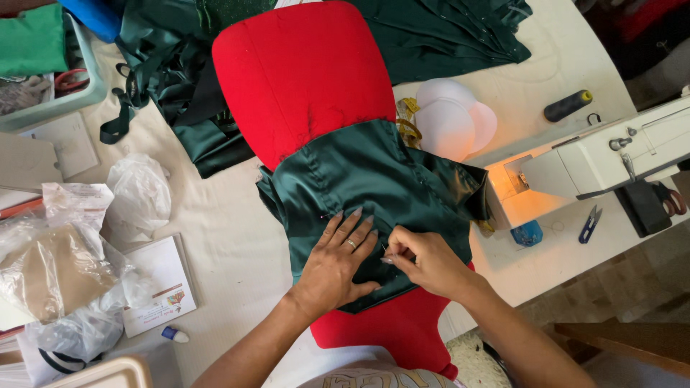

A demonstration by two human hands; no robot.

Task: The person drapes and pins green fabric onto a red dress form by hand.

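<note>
Both hands, left [336,262] and right [424,260], press green satin [374,179] onto a red dress form [302,72].

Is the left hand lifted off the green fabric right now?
No, the left hand lies flat with spread fingers on the green fabric wrapped over the red dress form, beside the right hand.

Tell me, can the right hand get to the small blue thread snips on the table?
Probably yes: the right hand is pinching the green satin, and bare table lies between it and the snips.
</note>
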